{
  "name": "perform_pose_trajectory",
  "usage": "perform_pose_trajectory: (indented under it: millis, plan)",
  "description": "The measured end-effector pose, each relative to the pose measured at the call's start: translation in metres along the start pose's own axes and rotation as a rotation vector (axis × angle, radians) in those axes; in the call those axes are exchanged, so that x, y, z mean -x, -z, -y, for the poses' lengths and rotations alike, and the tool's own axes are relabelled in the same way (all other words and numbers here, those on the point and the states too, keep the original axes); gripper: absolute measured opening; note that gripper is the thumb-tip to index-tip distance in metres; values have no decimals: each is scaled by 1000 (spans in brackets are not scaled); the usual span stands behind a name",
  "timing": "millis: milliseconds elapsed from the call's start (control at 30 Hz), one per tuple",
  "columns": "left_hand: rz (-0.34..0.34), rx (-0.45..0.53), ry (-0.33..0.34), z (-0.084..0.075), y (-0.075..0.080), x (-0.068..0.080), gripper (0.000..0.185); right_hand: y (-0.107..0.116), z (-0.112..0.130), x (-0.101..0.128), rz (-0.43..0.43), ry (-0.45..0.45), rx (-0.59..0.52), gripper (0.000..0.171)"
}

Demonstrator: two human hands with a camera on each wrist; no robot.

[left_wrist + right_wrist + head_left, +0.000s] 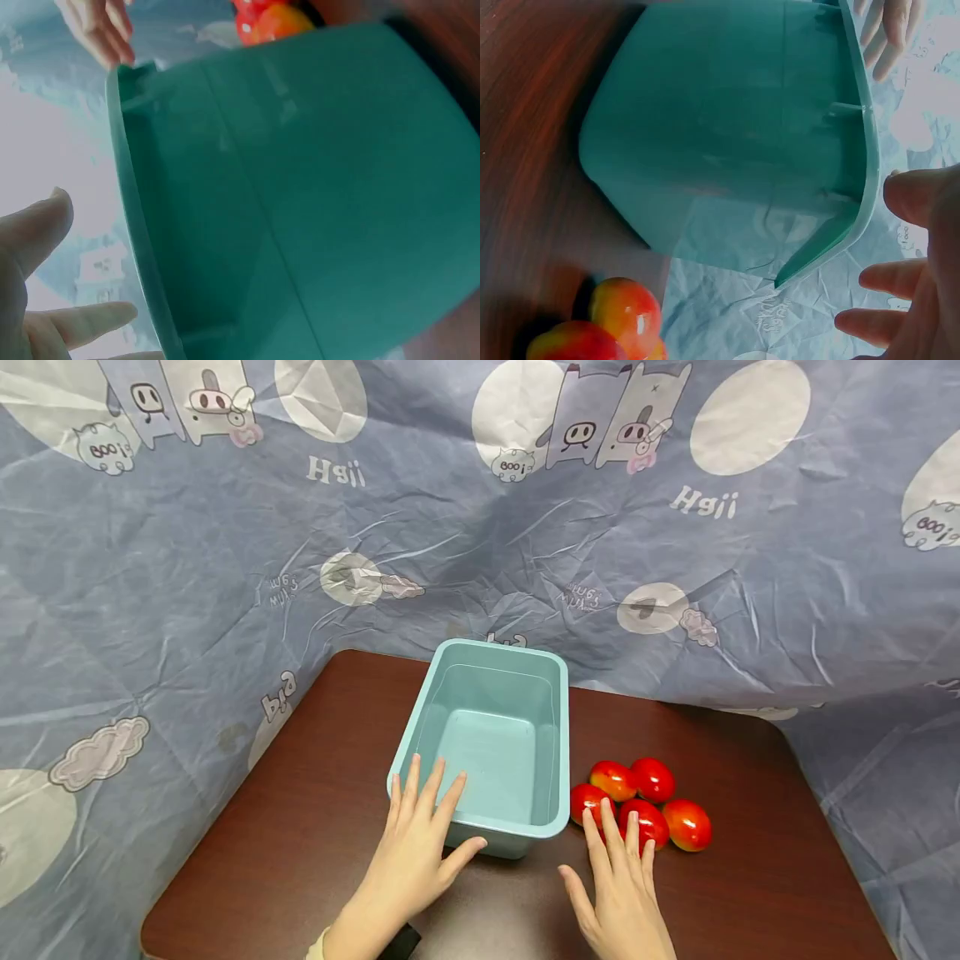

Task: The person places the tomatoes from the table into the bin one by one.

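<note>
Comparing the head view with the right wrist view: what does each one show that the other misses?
Only the head view shows the bin's empty inside, the whole brown table, all five red fruits in a cluster, and both whole hands: left hand at the bin's near rim, right hand by the fruits. Only the right wrist view shows the bin's outer wall and underside corner close up. Both show the teal bin, some fruits, the patterned blue cloth and fingers of both hands.
</note>
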State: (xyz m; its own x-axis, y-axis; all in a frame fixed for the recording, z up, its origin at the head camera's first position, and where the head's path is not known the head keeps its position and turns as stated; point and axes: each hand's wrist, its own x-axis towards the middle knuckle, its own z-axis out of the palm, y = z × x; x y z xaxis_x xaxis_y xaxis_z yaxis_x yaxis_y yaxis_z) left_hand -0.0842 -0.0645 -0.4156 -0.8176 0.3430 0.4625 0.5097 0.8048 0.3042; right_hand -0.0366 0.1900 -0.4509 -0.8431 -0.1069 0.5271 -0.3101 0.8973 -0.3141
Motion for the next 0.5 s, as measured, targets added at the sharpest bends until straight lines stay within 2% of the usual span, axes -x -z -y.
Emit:
perform_pose_trajectory:
  millis: [100,333,500]
  plan:
    - [16,27,55,8,5,-2,72,2,-4,1,36,-23,-7,77]
    - [10,98,215,33,10,-2,74,1,-13,5,68,-60,-21,74]
    - [44,125,283,45,9,1,75,0,-17,6,71,-72,-17,75]
